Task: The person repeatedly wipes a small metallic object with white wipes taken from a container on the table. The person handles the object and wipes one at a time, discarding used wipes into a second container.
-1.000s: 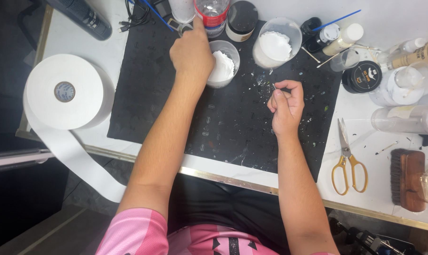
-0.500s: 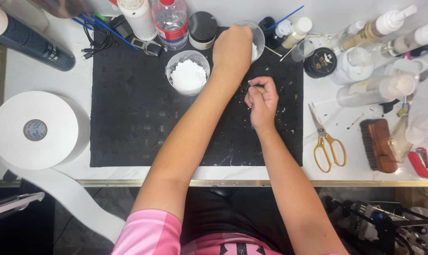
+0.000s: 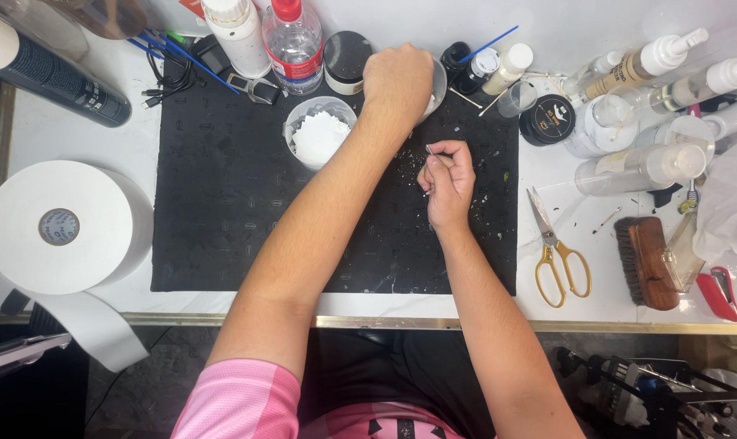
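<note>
Black mat (image 3: 222, 203) under both our hands; our left hand (image 3: 397, 80) closes over 1 clear cup (image 3: 438, 85); our right hand (image 3: 446, 180) pinches a thin tool (image 3: 428, 151).

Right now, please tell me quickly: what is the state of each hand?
Left hand: closed in a fist over a clear cup; what it grips cannot be told.
Right hand: closed, pinching a thin metal tool.
</note>
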